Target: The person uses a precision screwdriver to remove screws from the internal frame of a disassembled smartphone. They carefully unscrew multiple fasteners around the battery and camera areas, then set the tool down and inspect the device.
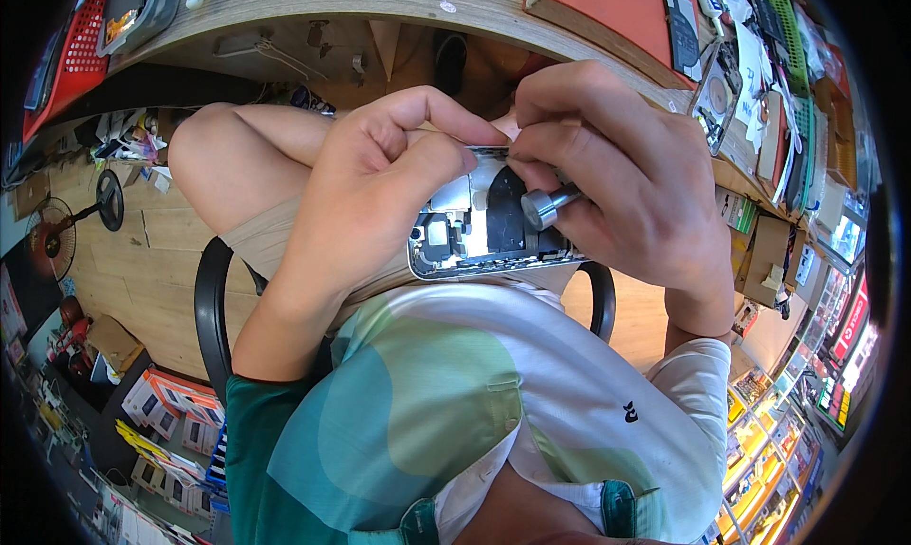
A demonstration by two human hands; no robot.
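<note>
An opened smartphone (446, 246) lies sideways in front of my belly, its shields, connectors and a black rounded patch exposed. My left hand (370, 179) grips its upper left part, thumb over the inside and index finger along the far edge. My right hand (626, 179) is closed, with thumb and index fingertips pinched at the phone's far edge beside the left fingertips. Whatever that pinch holds is too small to make out. Tucked in the same hand is a slim metal tool (543, 209) with a round silver end cap, probably a screwdriver; its other end is hidden.
Beyond my knees runs the wooden desk edge (399, 2). On it are a reddish board (607, 18), a black battery-like part (681, 32) and clutter at right. A red perforated basket (83, 56) stands far left. Chair armrests (213, 308) flank me; a fan (52, 236) stands left.
</note>
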